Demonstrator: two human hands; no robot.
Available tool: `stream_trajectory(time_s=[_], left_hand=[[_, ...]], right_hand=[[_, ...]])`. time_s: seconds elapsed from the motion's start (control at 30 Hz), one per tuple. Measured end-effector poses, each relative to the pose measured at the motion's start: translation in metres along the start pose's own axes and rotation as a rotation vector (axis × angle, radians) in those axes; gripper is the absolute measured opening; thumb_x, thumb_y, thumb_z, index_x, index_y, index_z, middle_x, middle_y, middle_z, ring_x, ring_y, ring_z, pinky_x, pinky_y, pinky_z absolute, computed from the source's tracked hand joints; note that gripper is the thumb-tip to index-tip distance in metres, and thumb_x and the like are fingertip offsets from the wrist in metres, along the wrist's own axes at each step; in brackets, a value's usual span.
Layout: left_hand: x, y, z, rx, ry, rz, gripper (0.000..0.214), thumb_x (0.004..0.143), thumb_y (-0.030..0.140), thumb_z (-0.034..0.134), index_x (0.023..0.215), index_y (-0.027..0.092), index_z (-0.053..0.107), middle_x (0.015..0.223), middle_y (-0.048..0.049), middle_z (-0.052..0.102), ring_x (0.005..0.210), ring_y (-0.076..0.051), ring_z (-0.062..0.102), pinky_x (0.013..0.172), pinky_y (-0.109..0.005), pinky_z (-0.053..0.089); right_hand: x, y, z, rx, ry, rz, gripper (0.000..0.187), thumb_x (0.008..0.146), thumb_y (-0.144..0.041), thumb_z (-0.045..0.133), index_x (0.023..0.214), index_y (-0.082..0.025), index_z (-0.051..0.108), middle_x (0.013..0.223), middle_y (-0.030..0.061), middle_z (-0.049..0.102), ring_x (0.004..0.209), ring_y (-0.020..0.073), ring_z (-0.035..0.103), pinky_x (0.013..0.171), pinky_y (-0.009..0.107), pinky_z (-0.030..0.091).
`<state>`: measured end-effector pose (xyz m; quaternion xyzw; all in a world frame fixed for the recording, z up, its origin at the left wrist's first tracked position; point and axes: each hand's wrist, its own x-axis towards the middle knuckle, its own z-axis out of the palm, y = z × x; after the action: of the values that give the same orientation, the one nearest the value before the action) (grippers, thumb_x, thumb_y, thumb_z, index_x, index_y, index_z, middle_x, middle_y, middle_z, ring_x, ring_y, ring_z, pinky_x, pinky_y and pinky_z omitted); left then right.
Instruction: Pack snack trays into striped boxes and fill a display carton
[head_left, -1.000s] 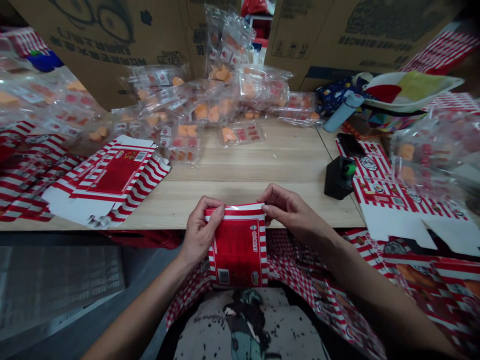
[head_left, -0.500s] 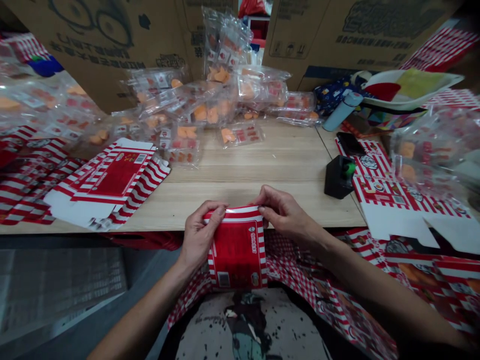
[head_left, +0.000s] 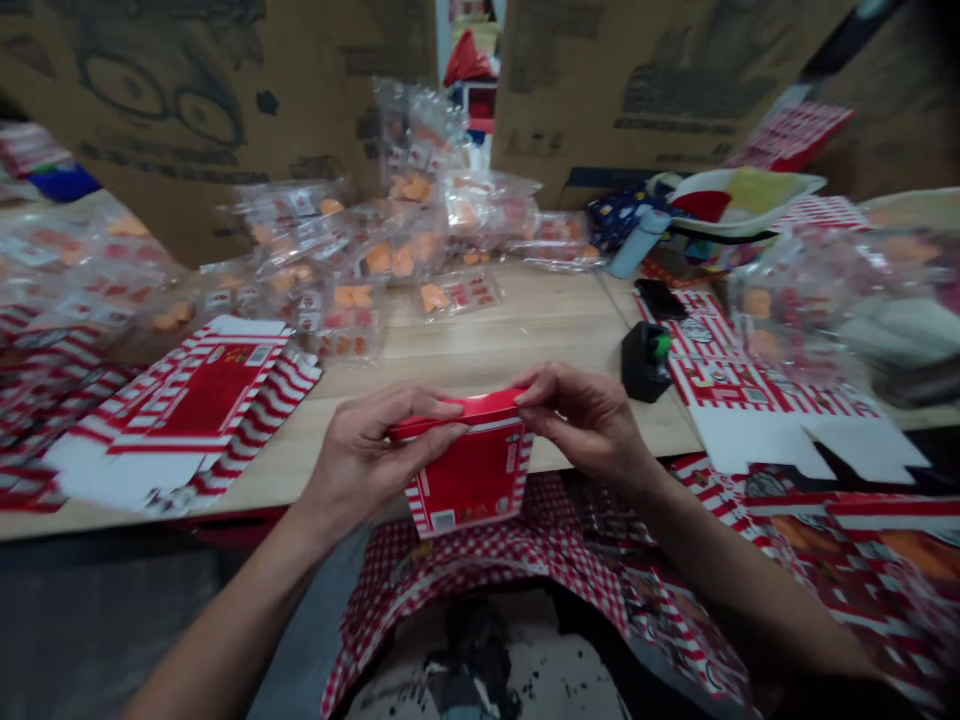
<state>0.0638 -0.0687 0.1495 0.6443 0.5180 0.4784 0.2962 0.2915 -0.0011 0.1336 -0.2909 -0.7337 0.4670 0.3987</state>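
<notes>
I hold a small red-and-white striped carton (head_left: pixel 469 475) upright at the near edge of the wooden table (head_left: pixel 517 335). My left hand (head_left: pixel 367 460) grips its top left, fingers pressed along the red top flap. My right hand (head_left: pixel 581 415) pinches the top right corner of that flap. The carton's front face shows a barcode at the lower left. The picture is somewhat smeared by motion.
Flat striped carton blanks (head_left: pixel 187 410) lie at the left and more blanks (head_left: pixel 757 400) at the right. Clear bags of orange and red pieces (head_left: pixel 390 250) pile at the back. A black tape dispenser (head_left: pixel 645 362), a phone (head_left: pixel 658 298), a tray (head_left: pixel 739 200) and large cardboard boxes (head_left: pixel 645 80) stand behind.
The carton has risen and tilted, its top flap now folded over flat under both hands. The camera has swung up and leftwards, blurring the scene.
</notes>
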Motion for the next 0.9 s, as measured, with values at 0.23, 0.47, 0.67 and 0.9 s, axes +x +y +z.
stream_trajectory(time_s=[0.23,0.47,0.67,0.9], left_hand=[[0.067,-0.011,0.029,0.230,0.116,0.397,0.019,0.087,0.030,0.071,0.104,0.035,0.079,0.102,0.0007,0.078,0.085,-0.019,0.073,0.081,-0.032,0.057],[0.079,-0.057,0.058,0.230,0.042,0.401,0.017,0.088,0.033,0.070,0.102,0.027,0.077,0.102,-0.0023,0.077,0.088,-0.019,0.073,0.079,-0.031,0.058],[0.071,-0.044,0.059,0.255,0.045,0.429,0.014,0.087,0.031,0.071,0.101,0.028,0.076,0.096,-0.0009,0.076,0.081,-0.017,0.072,0.072,-0.028,0.055],[0.065,-0.037,0.062,0.250,0.033,0.413,0.016,0.088,0.026,0.071,0.103,0.028,0.075,0.099,-0.0003,0.074,0.083,-0.016,0.070,0.074,-0.027,0.054]], right_hand=[[0.006,0.037,-0.096,-0.302,0.470,0.235,0.030,0.087,-0.015,0.056,0.112,-0.025,0.068,0.129,0.0060,0.063,0.108,0.0181,0.064,0.093,0.032,0.051],[-0.020,0.119,-0.175,-0.222,0.824,0.851,0.010,0.082,-0.021,0.069,0.079,-0.015,0.061,0.069,0.0075,0.063,0.068,0.0217,0.068,0.055,0.026,0.048],[-0.024,0.125,-0.181,0.054,0.791,0.864,0.009,0.085,-0.021,0.066,0.086,-0.015,0.060,0.077,0.0058,0.066,0.056,0.0166,0.068,0.048,0.023,0.049],[-0.053,0.128,-0.166,0.174,0.842,0.762,0.013,0.076,-0.022,0.067,0.076,-0.018,0.055,0.074,0.0028,0.065,0.072,0.0201,0.073,0.066,0.029,0.059]])
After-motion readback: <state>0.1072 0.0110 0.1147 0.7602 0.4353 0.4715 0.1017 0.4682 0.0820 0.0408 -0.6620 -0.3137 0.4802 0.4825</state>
